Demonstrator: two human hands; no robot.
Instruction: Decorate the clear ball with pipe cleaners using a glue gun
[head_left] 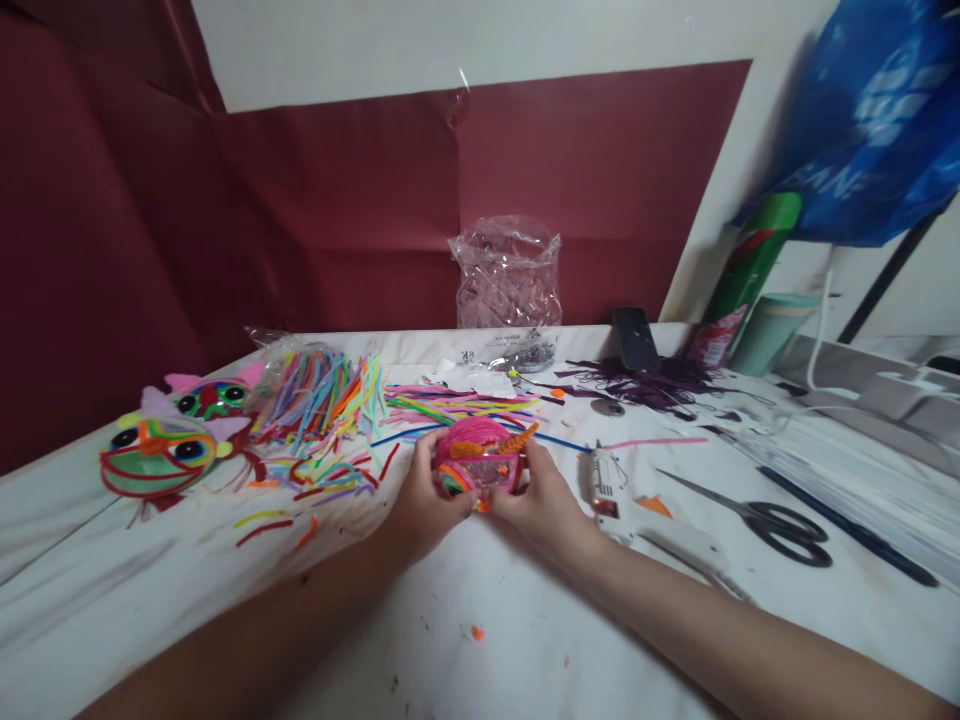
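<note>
Between my two hands is a round pink pipe-cleaner ornament [480, 450] with a clear patch and an orange horn-like piece on its upper right. My left hand [429, 495] is closed around its left side, thumb at the lower edge. Against the right side my right hand [541, 500] grips it in the same way. A white glue gun [606, 485] lies just right of my right hand. Behind the ornament are pink and yellow pipe cleaners [465, 405] and a long blue one [555, 439].
Two pipe-cleaner animal faces [161, 450] sit at the left beside a bundle of coloured pipe cleaners [322, 395]. At the right lie black-handled scissors [784, 528] and a dark blue pen-like stick [847, 525]. Purple strips [645, 382], a phone [634, 338] and a green cup [772, 335] stand behind.
</note>
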